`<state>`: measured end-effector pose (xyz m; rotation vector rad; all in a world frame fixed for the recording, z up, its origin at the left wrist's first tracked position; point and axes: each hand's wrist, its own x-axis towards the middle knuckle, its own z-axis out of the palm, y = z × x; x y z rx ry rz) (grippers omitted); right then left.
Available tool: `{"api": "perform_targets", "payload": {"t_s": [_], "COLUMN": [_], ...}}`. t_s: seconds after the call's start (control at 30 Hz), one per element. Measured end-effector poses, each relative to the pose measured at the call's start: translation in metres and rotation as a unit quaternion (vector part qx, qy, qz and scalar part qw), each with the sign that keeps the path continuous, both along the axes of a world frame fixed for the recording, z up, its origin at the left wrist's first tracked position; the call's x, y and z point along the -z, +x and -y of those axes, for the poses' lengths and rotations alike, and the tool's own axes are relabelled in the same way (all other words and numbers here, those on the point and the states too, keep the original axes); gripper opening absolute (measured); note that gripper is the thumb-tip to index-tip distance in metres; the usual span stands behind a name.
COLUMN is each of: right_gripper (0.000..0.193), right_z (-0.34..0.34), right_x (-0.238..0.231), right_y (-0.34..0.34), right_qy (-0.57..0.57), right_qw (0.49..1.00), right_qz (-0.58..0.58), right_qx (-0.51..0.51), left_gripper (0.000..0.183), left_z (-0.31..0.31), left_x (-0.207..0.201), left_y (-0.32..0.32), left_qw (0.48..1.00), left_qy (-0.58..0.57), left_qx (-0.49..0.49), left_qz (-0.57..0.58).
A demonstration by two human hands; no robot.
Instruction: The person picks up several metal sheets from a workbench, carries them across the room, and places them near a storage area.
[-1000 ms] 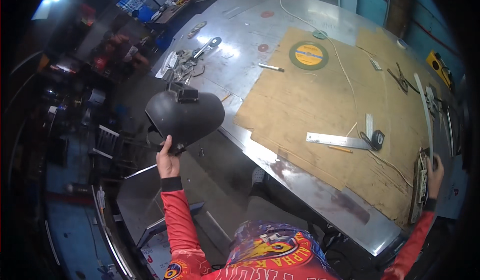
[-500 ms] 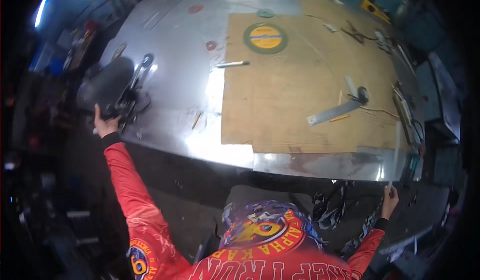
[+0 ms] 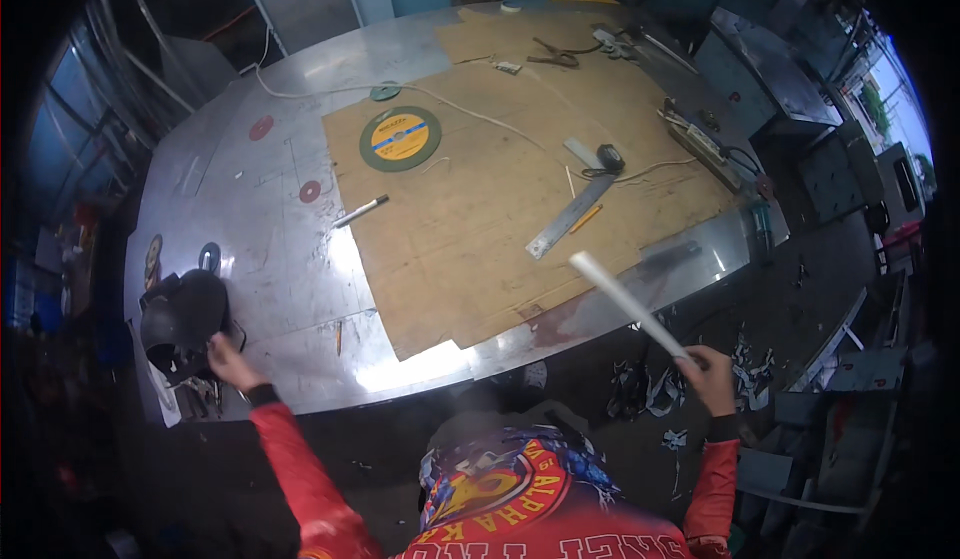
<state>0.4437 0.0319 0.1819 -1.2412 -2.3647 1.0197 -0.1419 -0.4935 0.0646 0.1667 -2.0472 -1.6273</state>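
We take the brown cardboard sheet (image 3: 460, 289) as our landmark. Well to its left, the left hand (image 3: 234, 362) has its fingers at the lower edge of a dark welding helmet (image 3: 188, 311) — we cannot tell whether they close on it. The helmet sits at the near left corner of the metal table (image 3: 250, 184), with a small disc (image 3: 209, 257) just beyond it.

Off the cardboard's near right side, we see the right hand (image 3: 708, 379) pinching one end of a pale, narrow strip (image 3: 634, 307) between thumb and fingers. The strip, slightly blurred, slants so that its other end shows over the cardboard; we cannot tell whether it touches.

On the cardboard we find a large green-rimmed disc (image 3: 400, 139) toward its far left, and a metal square (image 3: 563, 222), a black tape measure (image 3: 608, 159) and a yellow pencil (image 3: 587, 219) toward its right. A marker (image 3: 361, 211) straddles its left edge.
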Motion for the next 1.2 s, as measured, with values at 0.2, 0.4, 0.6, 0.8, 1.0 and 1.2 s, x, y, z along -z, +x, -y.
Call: {"api": "perform_targets", "payload": {"t_s": [0.2,0.4,0.6,0.8,1.0,1.2], "right_gripper": [0.022,0.025,0.024,0.028,0.036,0.03], "right_z": [0.025,0.032,0.027,0.046,0.081,0.122], "right_x": [-0.007,-0.027,-0.03,-0.04,-0.043,-0.03], "right_y": [-0.112,-0.152,-0.141,-0.17,-0.207,-0.241], "right_qy": [0.069,0.036,-0.227,-0.41,-0.49,-0.485], "right_qw": [0.965,0.928,0.887,0.753,0.635,0.672], "right_qz": [-0.028,-0.099,-0.179,-0.417,-0.549,-0.493], "right_qx": [-0.251,-0.356,-0.359,-0.302,-0.237,-0.264], "left_gripper": [0.049,0.037,0.034,0.036,0.089,0.099], "left_z": [-0.273,-0.291,-0.289,-0.309,-0.351,-0.298], "left_x": [-0.151,-0.146,-0.16,-0.147,-0.159,-0.148], "left_y": [0.226,0.268,0.295,0.317,0.344,0.324], "left_qw": [0.724,0.654,0.72,0.73,0.779,0.812], "left_qy": [-0.412,-0.425,-0.272,0.139,0.276,0.229], "left_qx": [0.514,0.623,0.637,0.651,0.558,0.52], "left_qz": [-0.204,-0.053,0.041,0.154,0.075,0.132]}}
